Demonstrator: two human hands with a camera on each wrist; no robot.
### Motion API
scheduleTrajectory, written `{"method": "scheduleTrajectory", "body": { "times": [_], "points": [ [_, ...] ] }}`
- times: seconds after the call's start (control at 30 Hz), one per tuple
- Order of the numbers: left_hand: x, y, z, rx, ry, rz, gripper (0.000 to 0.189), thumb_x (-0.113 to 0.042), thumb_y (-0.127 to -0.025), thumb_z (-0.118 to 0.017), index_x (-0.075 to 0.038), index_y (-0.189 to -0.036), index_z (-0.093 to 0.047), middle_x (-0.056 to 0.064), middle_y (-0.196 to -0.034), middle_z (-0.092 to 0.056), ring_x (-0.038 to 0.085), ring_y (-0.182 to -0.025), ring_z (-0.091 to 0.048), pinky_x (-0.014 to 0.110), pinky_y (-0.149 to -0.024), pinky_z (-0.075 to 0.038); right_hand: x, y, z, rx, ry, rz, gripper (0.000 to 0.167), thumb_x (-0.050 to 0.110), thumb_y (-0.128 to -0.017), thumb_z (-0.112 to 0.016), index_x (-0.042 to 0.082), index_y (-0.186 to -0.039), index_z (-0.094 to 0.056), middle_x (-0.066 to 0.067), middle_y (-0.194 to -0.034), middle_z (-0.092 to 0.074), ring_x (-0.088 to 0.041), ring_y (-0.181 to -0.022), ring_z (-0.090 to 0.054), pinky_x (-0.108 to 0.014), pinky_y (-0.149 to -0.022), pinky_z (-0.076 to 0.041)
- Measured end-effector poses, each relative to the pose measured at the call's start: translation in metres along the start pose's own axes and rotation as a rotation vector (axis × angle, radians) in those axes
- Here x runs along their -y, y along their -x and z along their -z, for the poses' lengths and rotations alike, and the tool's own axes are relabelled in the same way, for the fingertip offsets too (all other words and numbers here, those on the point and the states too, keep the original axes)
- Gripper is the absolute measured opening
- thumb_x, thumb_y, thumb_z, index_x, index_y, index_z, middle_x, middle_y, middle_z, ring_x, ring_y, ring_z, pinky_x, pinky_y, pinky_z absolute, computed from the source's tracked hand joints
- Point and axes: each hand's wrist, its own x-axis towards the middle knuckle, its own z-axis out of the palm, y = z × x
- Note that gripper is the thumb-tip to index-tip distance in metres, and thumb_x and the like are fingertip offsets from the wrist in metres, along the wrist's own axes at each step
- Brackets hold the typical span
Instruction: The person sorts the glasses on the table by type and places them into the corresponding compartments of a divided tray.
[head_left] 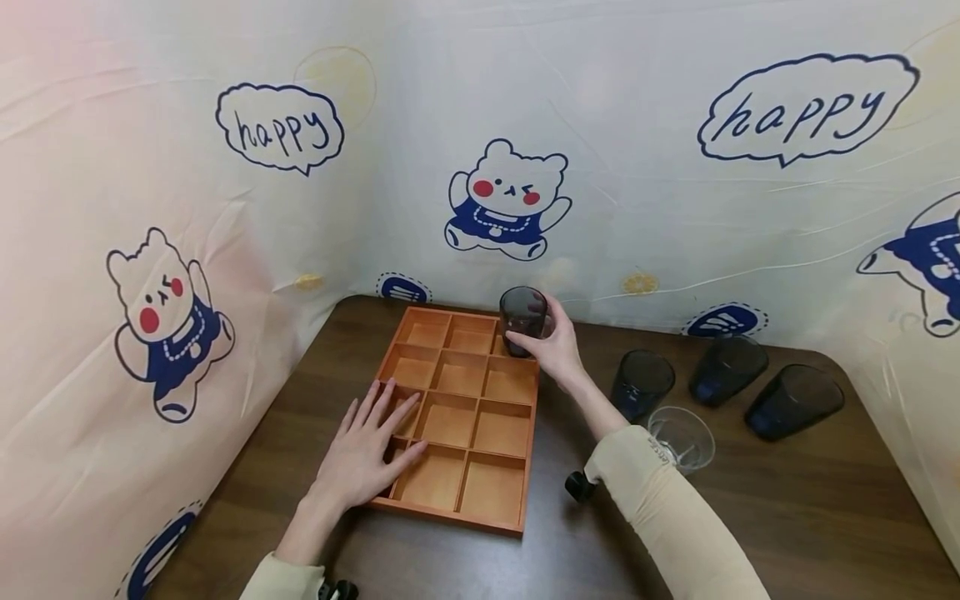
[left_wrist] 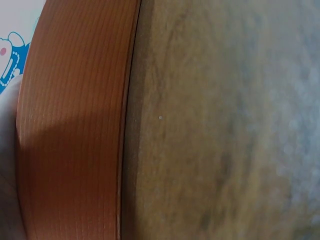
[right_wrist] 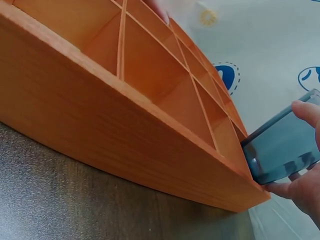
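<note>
A dark tinted glass tumbler [head_left: 523, 312] stands roughly upright at the far right corner compartment of a divided wooden tray [head_left: 528, 433]. My right hand [head_left: 557, 343] grips it from the right, thumb on the near side. In the right wrist view the base of the tumbler [right_wrist: 280, 145] is partly hidden by the tray's rim, so its lower edge is inside the corner compartment; whether it touches the floor I cannot tell. My left hand [head_left: 363, 454] rests on the tray's left edge, fingers spread and straight over the compartments. The left wrist view shows the tray's side wall [left_wrist: 80, 110].
Right of the tray, three more dark tumblers, such as the nearest one [head_left: 642, 385], and a clear glass [head_left: 693, 442] partly behind my sleeve are on the brown table [head_left: 795, 508]. A printed curtain [head_left: 637, 225] borders the table's back and sides.
</note>
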Motion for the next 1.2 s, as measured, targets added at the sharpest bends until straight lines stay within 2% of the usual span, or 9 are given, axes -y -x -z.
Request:
{"method": "scheduleTrajectory", "body": {
  "times": [0.13,0.27,0.4,0.53,0.8,1.2],
  "points": [
    [0.000,0.001,0.000,-0.009,-0.001,-0.005,0.084,-0.073,-0.102,-0.059,-0.036,-0.173,-0.036,0.013,-0.185,-0.022,0.039,-0.174,-0.013,0.067,-0.139,-0.015,-0.003,0.001,-0.001,-0.007,0.030,0.011,0.085,0.012,-0.089,-0.092,0.013,-0.162,-0.048,-0.019,-0.158,-0.059,-0.038,-0.137,-0.059,-0.055,-0.118,-0.052],
    [-0.001,0.001,0.000,-0.027,0.006,-0.012,0.084,-0.072,-0.102,-0.060,-0.033,-0.173,-0.038,0.015,-0.184,-0.024,0.040,-0.173,-0.016,0.067,-0.138,-0.018,-0.005,0.002,-0.003,-0.006,0.017,0.022,0.085,0.010,-0.089,-0.092,0.012,-0.162,-0.048,-0.021,-0.158,-0.058,-0.039,-0.143,-0.059,-0.056,-0.123,-0.050],
    [0.000,0.001,0.000,-0.016,0.002,-0.010,0.085,-0.073,-0.102,-0.059,-0.033,-0.173,-0.036,0.015,-0.185,-0.023,0.037,-0.174,-0.018,0.065,-0.139,-0.017,-0.009,0.003,-0.004,0.003,-0.004,0.020,0.086,0.007,-0.089,-0.091,0.010,-0.163,-0.046,-0.023,-0.160,-0.054,-0.042,-0.148,-0.057,-0.056,-0.127,-0.048],
    [0.000,0.000,0.000,-0.008,-0.002,-0.011,0.085,-0.074,-0.102,-0.058,-0.035,-0.174,-0.035,0.015,-0.185,-0.022,0.036,-0.174,-0.017,0.064,-0.140,-0.016,-0.012,0.003,-0.004,0.002,0.001,0.017,0.087,0.006,-0.089,-0.091,0.010,-0.163,-0.045,-0.024,-0.158,-0.056,-0.043,-0.146,-0.060,-0.056,-0.124,-0.050],
    [-0.001,0.000,0.000,-0.014,-0.005,-0.015,0.085,-0.074,-0.101,-0.060,-0.036,-0.173,-0.035,0.013,-0.185,-0.022,0.035,-0.175,-0.012,0.064,-0.139,-0.016,-0.020,0.002,-0.005,-0.012,0.144,0.072,0.085,0.013,-0.088,-0.093,0.009,-0.160,-0.049,-0.025,-0.153,-0.063,-0.042,-0.137,-0.065,-0.060,-0.117,-0.054],
    [0.001,0.000,0.000,-0.008,-0.009,-0.011,0.085,-0.074,-0.102,-0.059,-0.035,-0.174,-0.035,0.012,-0.186,-0.019,0.036,-0.175,-0.010,0.062,-0.140,-0.016,-0.026,0.000,-0.007,-0.022,0.138,0.055,0.086,0.012,-0.086,-0.095,0.008,-0.158,-0.050,-0.026,-0.148,-0.066,-0.042,-0.131,-0.067,-0.057,-0.114,-0.055]
  ]
}}
